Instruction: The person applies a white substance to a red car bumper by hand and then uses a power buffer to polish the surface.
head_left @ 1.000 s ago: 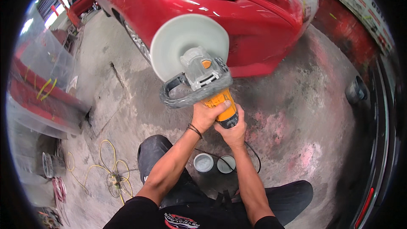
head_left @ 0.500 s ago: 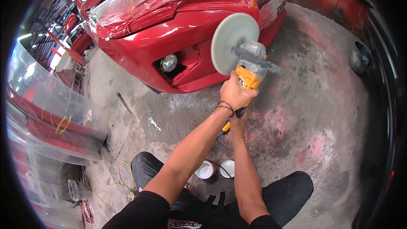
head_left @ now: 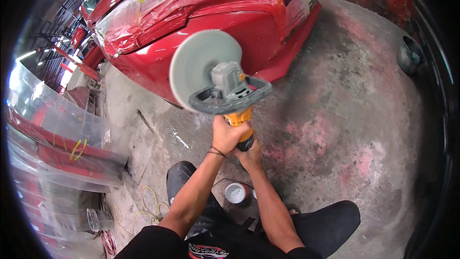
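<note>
Both my hands grip a yellow and grey polisher [head_left: 235,115] with a wide, pale round pad [head_left: 189,67]. My left hand [head_left: 226,134] is closed round its yellow body just behind the grey loop handle. Behind it, my right hand [head_left: 250,154] wraps the dark rear end of the grip. The pad is in front of a glossy red car bumper [head_left: 251,31]; whether it touches cannot be made out. Above the bumper, the car is masked with plastic film and paper [head_left: 167,9] held by yellow tape. The pad hides the opening in the bumper's lower part.
Between my knees stands a tub of white paste [head_left: 236,193]; a second pale container is mostly behind my right forearm. A yellow cord [head_left: 151,206] lies at left, near plastic-covered red panels [head_left: 72,158] and a clear bucket [head_left: 99,220]. A dark bucket [head_left: 409,55] stands far right.
Both hands have carried the polisher left and slightly down, and its pad now covers the bumper opening that showed earlier. The view has shifted a little.
</note>
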Available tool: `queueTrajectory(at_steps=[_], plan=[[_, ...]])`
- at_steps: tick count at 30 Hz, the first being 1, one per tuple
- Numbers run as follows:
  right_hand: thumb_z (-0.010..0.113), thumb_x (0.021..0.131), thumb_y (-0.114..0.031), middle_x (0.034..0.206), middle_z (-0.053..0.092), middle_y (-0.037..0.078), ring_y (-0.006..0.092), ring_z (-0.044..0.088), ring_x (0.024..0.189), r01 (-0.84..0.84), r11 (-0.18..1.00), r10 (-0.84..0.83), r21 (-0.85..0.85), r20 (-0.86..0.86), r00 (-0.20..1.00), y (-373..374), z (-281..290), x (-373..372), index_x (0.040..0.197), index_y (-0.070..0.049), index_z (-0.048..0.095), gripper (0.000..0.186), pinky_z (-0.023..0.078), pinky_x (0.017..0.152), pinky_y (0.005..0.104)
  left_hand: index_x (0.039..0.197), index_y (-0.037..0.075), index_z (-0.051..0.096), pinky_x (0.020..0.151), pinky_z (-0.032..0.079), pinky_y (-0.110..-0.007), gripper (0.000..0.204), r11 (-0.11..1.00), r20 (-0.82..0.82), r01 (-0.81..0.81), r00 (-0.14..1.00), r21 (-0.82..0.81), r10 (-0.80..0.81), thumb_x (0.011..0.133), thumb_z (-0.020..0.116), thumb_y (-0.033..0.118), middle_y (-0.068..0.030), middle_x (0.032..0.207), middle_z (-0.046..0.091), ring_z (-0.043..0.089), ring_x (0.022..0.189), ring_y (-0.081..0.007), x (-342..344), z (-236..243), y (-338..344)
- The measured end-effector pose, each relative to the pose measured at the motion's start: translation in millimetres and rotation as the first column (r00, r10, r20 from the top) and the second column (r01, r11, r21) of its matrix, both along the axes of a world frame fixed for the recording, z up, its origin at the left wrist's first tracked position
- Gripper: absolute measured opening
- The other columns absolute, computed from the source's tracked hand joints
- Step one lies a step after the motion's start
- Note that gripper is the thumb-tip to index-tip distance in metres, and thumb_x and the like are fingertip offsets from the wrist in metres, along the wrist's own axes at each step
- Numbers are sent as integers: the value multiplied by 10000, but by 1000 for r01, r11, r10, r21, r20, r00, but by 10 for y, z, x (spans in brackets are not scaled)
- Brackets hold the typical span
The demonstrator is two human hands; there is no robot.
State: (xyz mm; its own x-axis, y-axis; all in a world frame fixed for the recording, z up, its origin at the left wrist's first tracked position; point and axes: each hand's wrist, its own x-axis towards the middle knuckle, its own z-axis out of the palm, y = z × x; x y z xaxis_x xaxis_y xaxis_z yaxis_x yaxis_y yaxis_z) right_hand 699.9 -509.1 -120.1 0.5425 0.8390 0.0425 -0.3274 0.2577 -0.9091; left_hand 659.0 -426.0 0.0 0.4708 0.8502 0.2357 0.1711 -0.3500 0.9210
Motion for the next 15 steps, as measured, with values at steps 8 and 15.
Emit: queueTrajectory(at_steps=[8,15], plan=[[1020,750,-213,1320,692,95,248,679,1210,123,992,-123,10,-47,991,143,27,195,1528,-51,521,938,548,1053,415,1328,-37,636,995,604,-389,655,997,34,73,997,-35,-72,779,925,172,-133,1237,776,750,1124,-209,321,93,179],[965,836,-156,1370,658,95,210,647,1237,68,991,-92,-119,-209,974,52,202,736,1539,-32,507,849,530,1055,366,1490,-16,515,1061,589,-423,941,997,14,68,998,47,-69,713,954,282,-203,1255,780,770,1200,-316,951,226,209]])
